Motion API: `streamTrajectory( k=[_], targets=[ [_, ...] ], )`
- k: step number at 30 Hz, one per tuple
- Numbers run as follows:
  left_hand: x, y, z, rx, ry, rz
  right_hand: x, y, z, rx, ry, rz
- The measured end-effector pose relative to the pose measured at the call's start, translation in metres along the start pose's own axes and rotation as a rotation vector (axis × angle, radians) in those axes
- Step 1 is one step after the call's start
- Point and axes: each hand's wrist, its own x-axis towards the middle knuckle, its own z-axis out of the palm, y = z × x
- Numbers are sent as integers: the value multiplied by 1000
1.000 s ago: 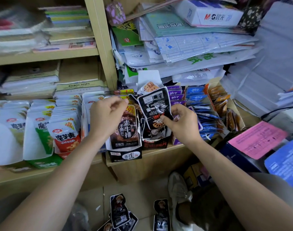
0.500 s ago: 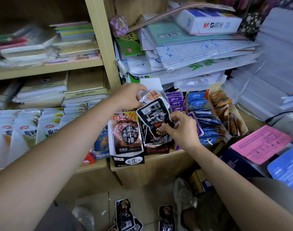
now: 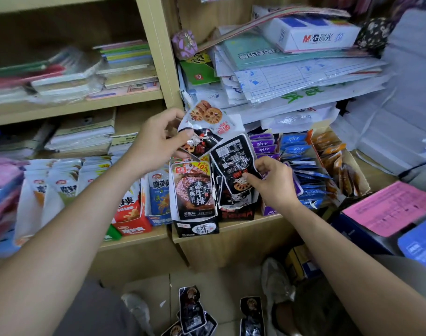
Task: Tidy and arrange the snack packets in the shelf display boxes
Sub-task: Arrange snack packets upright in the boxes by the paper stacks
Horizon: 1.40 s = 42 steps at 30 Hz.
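A lotus-root packet (image 3: 204, 122), newly lifted, is clamped by the fingers (image 3: 173, 115) of the left hand (image 3: 156, 141) above the black box (image 3: 236, 213) at the front edge of the shelf (image 3: 275, 218), where a black packet (image 3: 231, 161) is pinched by the right hand (image 3: 272, 184), seemingly ready for slotting in.

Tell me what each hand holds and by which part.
Left hand pinches the lotus-root packet by its left edge; right hand pinches the black packet by its lower right edge.

Cut off at the near edge: floor packets (image 3: 191, 311). Blurred, far left: stacked books (image 3: 61, 78). Too small to read: print on black packet (image 3: 231, 156).
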Motion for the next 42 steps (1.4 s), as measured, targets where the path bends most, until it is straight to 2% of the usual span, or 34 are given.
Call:
streamTrajectory(
  k=[3, 9, 15, 19, 23, 28, 32, 35, 42],
  targets=[
    [-21, 7, 1, 99, -45, 49, 2, 0, -1, 8, -8, 23],
    [-32, -9, 33, 123, -61, -55, 8, 4, -4, 66, -3, 62],
    [-22, -21, 80, 437, -30, 121, 13, 6, -4, 148, -8, 103],
    [-16, -18, 99, 603, -89, 216, 13, 3, -6, 365, 134, 167],
    [-16, -30, 104, 520, -17, 190, 17, -9, -31, 515, 244, 145],
    [-16, -48, 105, 535, 100, 177, 11, -11, -61, 565, 186, 89],
    [-14, -50, 105, 318, 123, 47, 12, -5, -70, 380, 265, -7],
    [-12, -54, 105, 198, 123, -3, 14, -2, -76, 300, 234, -46],
    [-6, -60, 96, -32, 85, -106, 6, -4, -85, 416, 104, 94]
  ],
)
